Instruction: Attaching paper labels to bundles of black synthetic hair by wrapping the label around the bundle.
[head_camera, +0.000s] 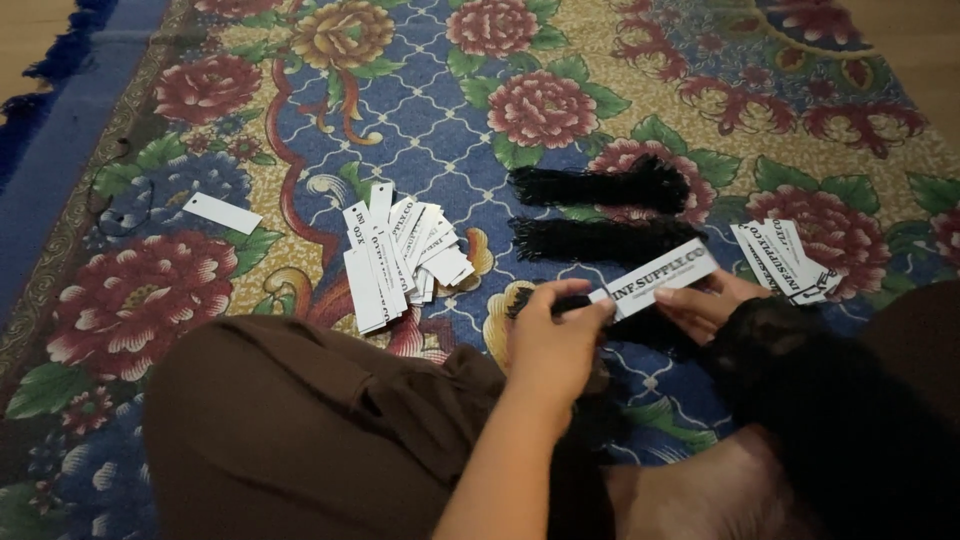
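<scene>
Brown fabric over the lap (290, 420) sits closest, and just past it the left hand (555, 345) pinches a thin black cord while the right hand (700, 305) grips a stiff, feather-light white card tag (660, 278) by its edge, loose tag pile (400, 255) at 10 o'clock.

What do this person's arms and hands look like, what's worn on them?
The left hand and its forearm are bare, with no sleeve, ring or watch visible. The right hand comes out of a black, lacy-looking sleeve that covers the wrist. No gloves on either hand.
</scene>
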